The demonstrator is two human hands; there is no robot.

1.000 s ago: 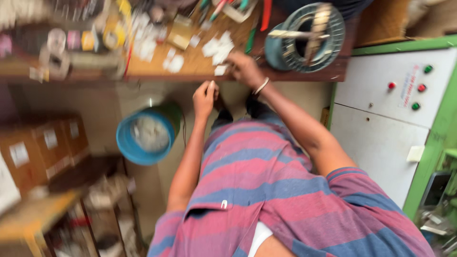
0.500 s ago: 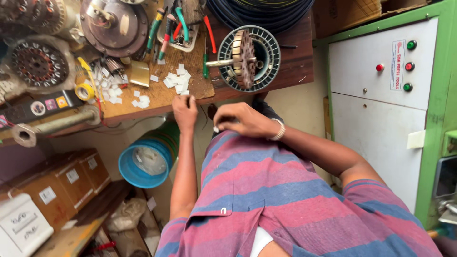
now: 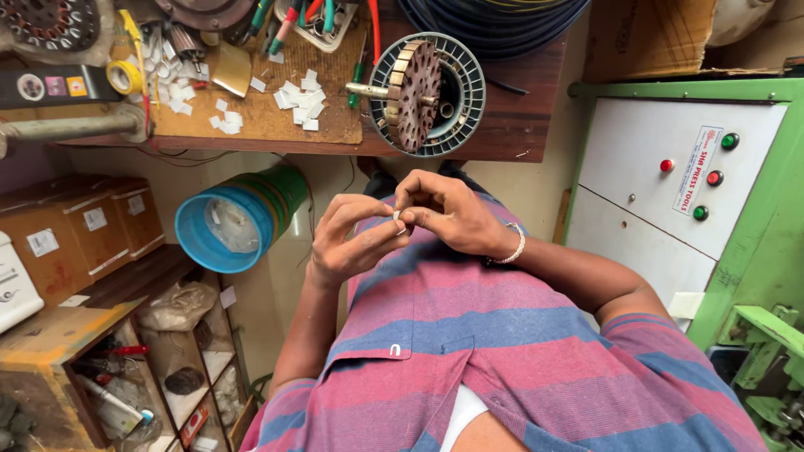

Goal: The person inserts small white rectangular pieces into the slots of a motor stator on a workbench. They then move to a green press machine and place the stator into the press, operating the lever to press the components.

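Nearest to us is the striped pink-and-blue shirt (image 3: 502,351), filling the lower part of the view. Just above it our two hands meet. Our left hand (image 3: 352,238) and our right hand (image 3: 448,209) are brought together, fingertips touching, and between them they pinch a small white paper slip (image 3: 398,217); only a sliver of it shows between the fingers. A silver bracelet (image 3: 512,248) sits on our right wrist.

Beyond the hands, to the left, a blue-rimmed green bucket (image 3: 239,219) lies tilted under the wooden workbench (image 3: 519,125). On the bench edge directly above our hands stands a motor rotor (image 3: 412,94) on its shaft, set inside a round finned housing (image 3: 469,84). Left of it, more white paper slips (image 3: 300,99) lie scattered on a board, with a roll of yellow tape (image 3: 126,77) farther left. To the right stands a green cabinet with a white control panel (image 3: 662,176) bearing red and green buttons.
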